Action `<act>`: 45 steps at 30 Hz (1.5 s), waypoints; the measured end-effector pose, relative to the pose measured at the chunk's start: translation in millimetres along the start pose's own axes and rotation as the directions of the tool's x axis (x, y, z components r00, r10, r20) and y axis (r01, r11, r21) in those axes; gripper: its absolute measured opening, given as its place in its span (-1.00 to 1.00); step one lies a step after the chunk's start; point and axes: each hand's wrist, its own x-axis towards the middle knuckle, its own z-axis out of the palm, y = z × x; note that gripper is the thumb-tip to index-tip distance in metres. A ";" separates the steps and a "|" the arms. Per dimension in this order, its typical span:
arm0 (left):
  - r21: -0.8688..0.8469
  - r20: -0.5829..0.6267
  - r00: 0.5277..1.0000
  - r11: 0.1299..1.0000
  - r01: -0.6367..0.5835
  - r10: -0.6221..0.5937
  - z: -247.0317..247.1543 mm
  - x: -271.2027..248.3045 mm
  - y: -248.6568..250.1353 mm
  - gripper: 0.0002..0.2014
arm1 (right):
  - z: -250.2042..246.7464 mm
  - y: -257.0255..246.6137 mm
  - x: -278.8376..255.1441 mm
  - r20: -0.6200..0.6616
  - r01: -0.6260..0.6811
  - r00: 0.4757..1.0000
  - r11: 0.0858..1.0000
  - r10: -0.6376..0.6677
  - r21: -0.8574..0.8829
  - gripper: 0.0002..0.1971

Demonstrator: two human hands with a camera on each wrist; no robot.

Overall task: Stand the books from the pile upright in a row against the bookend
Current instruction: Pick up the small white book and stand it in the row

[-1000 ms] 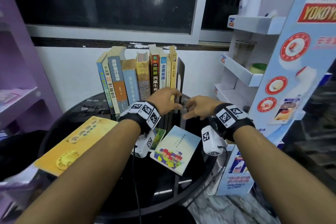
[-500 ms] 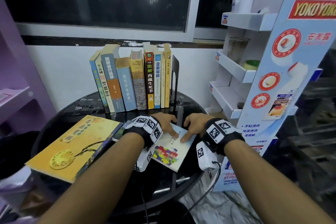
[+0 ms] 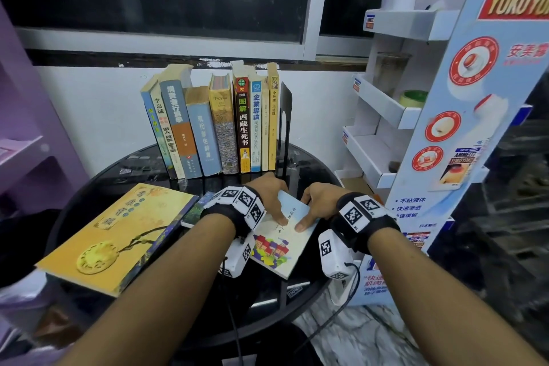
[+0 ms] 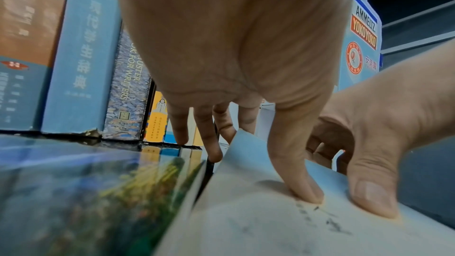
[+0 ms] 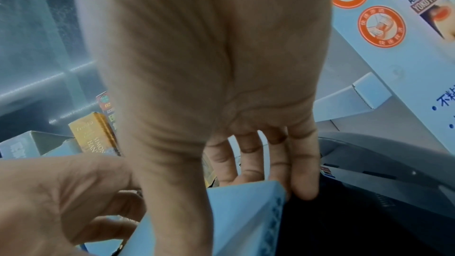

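A thin pale-blue book (image 3: 279, 244) with coloured blocks on its cover lies at the table's front right. Both hands are on its far end. My left hand (image 3: 274, 202) presses its thumb (image 4: 302, 188) on the cover, with its fingers down behind the far edge (image 4: 242, 135), which is slightly raised. My right hand (image 3: 310, 211) has its thumb on the cover and its fingers (image 5: 302, 184) curled round the far right corner (image 5: 270, 190). Behind them, several books (image 3: 219, 125) stand upright in a row against the black bookend (image 3: 286, 125).
A large yellow book (image 3: 118, 235) lies flat at the front left, partly over a green-blue book (image 3: 197, 208). The round black table (image 3: 315, 163) ends close to my right hand. A white and blue display rack (image 3: 416, 134) stands right of the table, a purple shelf (image 3: 26, 134) on the left.
Both hands dropped from the foot of the book row and the bookend to the thin pale-blue book. They now have thumbs on its cover and fingers at its far edge.
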 end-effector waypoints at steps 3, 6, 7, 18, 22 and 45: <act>-0.029 -0.034 0.999 1.000 -0.005 0.004 1.4 0.2 -0.6 -0.33 | -1.0 1.0 -1.1 0.020 0.013 1.000 0.999 -0.014 0.048 -0.50; -0.060 -0.066 0.998 0.998 -0.014 0.011 2.5 0.7 -2.0 -0.32 | -3.1 0.1 -3.5 0.045 0.016 0.999 0.995 -0.020 0.100 -0.62; -0.069 -0.074 0.997 0.997 -0.019 0.014 2.4 0.8 -2.3 -0.32 | -4.5 -0.8 -6.0 0.050 0.018 0.998 0.993 -0.024 0.115 -0.67; -0.458 -0.216 0.976 0.882 -0.113 0.013 -17.5 -5.0 -7.7 -0.53 | -35.9 -2.9 -21.3 -0.107 0.120 0.991 0.920 -0.085 0.373 -0.56; -0.563 -0.352 0.935 0.807 -0.180 -0.037 -29.7 -3.2 -11.2 -0.53 | -50.9 -3.5 -27.9 -0.204 0.224 0.969 0.837 -0.138 0.499 -0.73; -0.071 -0.860 0.510 0.987 -0.143 0.012 -138.0 23.2 -25.2 -0.53 | -66.9 -19.9 24.4 -0.672 0.301 0.736 0.926 -0.075 0.227 -0.66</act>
